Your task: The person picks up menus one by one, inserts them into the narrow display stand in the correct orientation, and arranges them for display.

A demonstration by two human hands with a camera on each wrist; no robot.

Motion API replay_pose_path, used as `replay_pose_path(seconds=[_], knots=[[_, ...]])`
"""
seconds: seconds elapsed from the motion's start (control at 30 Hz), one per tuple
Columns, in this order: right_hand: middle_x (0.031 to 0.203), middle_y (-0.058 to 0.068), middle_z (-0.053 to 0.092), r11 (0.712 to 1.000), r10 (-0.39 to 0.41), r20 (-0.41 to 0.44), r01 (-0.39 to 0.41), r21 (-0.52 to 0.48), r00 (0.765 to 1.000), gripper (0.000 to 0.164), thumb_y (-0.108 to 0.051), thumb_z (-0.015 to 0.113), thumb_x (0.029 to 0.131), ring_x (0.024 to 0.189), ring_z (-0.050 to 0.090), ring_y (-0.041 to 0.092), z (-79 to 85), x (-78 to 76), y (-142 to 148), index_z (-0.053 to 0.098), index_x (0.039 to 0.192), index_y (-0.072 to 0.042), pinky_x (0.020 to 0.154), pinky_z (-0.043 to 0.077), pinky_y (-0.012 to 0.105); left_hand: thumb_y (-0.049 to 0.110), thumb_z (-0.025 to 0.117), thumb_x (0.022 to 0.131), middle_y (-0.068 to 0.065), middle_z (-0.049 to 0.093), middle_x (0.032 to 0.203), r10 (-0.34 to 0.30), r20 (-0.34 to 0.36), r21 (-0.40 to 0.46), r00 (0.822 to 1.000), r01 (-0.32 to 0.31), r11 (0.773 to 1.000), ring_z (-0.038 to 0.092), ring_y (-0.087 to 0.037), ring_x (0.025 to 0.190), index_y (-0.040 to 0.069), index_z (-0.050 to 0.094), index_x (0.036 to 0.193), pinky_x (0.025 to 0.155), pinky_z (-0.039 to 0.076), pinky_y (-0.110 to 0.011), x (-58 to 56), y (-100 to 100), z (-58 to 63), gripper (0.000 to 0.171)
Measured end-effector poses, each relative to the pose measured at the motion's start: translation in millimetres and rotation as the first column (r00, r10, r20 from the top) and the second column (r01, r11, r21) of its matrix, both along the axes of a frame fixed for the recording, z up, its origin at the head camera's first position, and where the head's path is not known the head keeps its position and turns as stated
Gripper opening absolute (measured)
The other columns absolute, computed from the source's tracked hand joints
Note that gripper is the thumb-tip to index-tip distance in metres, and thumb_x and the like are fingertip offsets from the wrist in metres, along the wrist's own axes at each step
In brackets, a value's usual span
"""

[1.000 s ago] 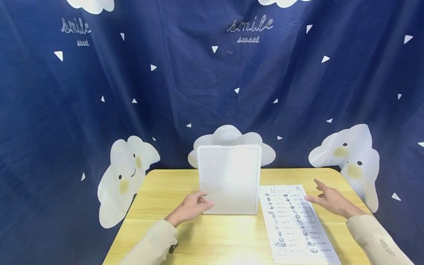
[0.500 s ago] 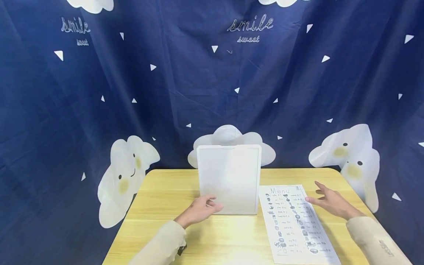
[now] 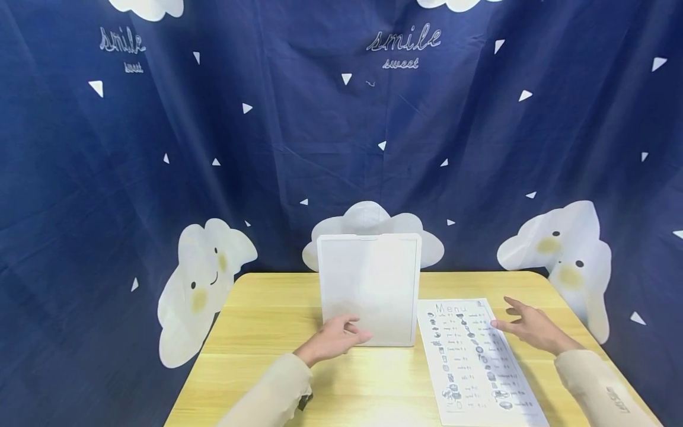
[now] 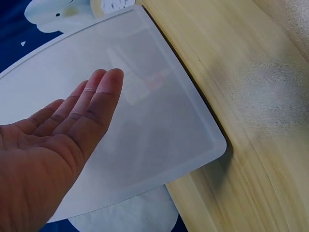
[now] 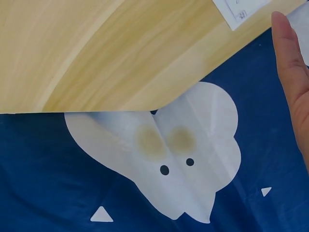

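A white framed board [image 3: 370,284] stands upright near the back of the wooden table. In front of its lower part is my left hand [image 3: 335,339], fingers extended toward the right and nothing held. The left wrist view shows the same hand [image 4: 63,130] with straight fingers before the board's pale surface [image 4: 159,121]; I cannot tell if it touches. To the right of the board lies a printed menu sheet [image 3: 469,362]. My right hand [image 3: 533,326] hovers by the sheet's upper right edge, thumb and fingers apart. Only part of that hand [image 5: 292,72] shows in the right wrist view.
The light wooden table [image 3: 256,332] has rounded back corners. Behind it hangs a dark blue curtain [image 3: 320,118] printed with white clouds and triangles. One cloud [image 5: 193,140] appears beyond the table edge in the right wrist view.
My left hand has moved rightward across the front of the board, from near its left edge toward its middle. The right hand has dropped very slightly; board and menu sheet have not moved.
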State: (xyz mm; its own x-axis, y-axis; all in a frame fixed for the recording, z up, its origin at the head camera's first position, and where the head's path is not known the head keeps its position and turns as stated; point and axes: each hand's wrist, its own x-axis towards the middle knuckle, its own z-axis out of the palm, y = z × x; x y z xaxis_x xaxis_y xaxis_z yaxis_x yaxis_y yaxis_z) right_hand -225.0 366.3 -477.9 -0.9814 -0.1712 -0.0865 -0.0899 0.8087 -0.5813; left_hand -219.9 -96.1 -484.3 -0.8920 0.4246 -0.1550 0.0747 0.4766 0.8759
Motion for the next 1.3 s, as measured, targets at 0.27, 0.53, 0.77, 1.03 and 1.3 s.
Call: replay_pose_path(seconds=[0.27, 0.53, 0.77, 1.03, 1.3], knots=[[0.129, 0.048, 0.045, 1.000, -0.013, 0.016, 0.014, -0.026, 1.000, 0.093, -0.036, 0.072, 0.092, 0.100, 0.065, 0.050, -3.0, -1.0, 0, 0.022, 0.143, 0.024, 0.072, 0.059, 0.044, 0.047, 0.071, 0.090, -0.013, 0.065, 0.119, -0.012, 0.031, 0.035, 0.999, 0.011, 0.999, 0.068, -0.028, 0.097, -0.001, 0.046, 0.145, 0.076, 0.059, -0.037, -4.0, 8, -2.1, 0.077], [0.130, 0.048, 0.044, 0.998, -0.009, 0.034, 0.011, -0.063, 0.999, 0.092, -0.033, 0.072, 0.093, 0.106, 0.061, 0.053, -8.1, -2.7, 3, 0.020, 0.144, 0.024, 0.072, 0.059, 0.044, 0.046, 0.074, 0.089, -0.011, 0.065, 0.117, -0.024, 0.046, 0.046, 0.999, 0.021, 0.999, 0.068, -0.034, 0.097, 0.001, 0.046, 0.145, 0.074, 0.059, -0.036, -5.5, 19, -4.8, 0.077], [0.131, 0.049, 0.042, 0.995, -0.011, 0.054, 0.016, -0.102, 0.998, 0.090, -0.030, 0.071, 0.094, 0.107, 0.060, 0.054, -12.3, -1.0, 4, 0.018, 0.144, 0.024, 0.074, 0.059, 0.046, 0.045, 0.076, 0.087, -0.007, 0.067, 0.114, -0.033, 0.071, 0.051, 0.997, 0.029, 0.998, 0.069, -0.031, 0.094, 0.001, 0.045, 0.146, 0.074, 0.059, -0.037, -4.9, 30, -7.9, 0.080], [0.130, 0.049, 0.043, 0.992, -0.018, 0.066, 0.026, -0.121, 0.998, 0.092, -0.030, 0.073, 0.092, 0.109, 0.059, 0.054, -18.4, -0.4, 8, 0.019, 0.144, 0.023, 0.074, 0.059, 0.047, 0.037, 0.078, 0.086, -0.009, 0.067, 0.114, -0.039, 0.091, 0.064, 0.995, 0.033, 0.997, 0.069, -0.030, 0.091, 0.000, 0.046, 0.145, 0.072, 0.059, -0.034, -1.8, 43, -8.6, 0.076], [0.130, 0.050, 0.042, 0.984, -0.029, 0.090, 0.044, -0.172, 0.996, 0.093, -0.029, 0.073, 0.092, 0.105, 0.061, 0.053, -24.3, 0.6, 14, 0.017, 0.144, 0.024, 0.075, 0.059, 0.049, 0.039, 0.078, 0.087, -0.012, 0.065, 0.119, -0.074, 0.120, 0.078, 0.990, 0.065, 0.995, 0.070, -0.032, 0.091, -0.001, 0.045, 0.145, 0.071, 0.060, -0.035, -1.0, 54, -9.2, 0.078]])
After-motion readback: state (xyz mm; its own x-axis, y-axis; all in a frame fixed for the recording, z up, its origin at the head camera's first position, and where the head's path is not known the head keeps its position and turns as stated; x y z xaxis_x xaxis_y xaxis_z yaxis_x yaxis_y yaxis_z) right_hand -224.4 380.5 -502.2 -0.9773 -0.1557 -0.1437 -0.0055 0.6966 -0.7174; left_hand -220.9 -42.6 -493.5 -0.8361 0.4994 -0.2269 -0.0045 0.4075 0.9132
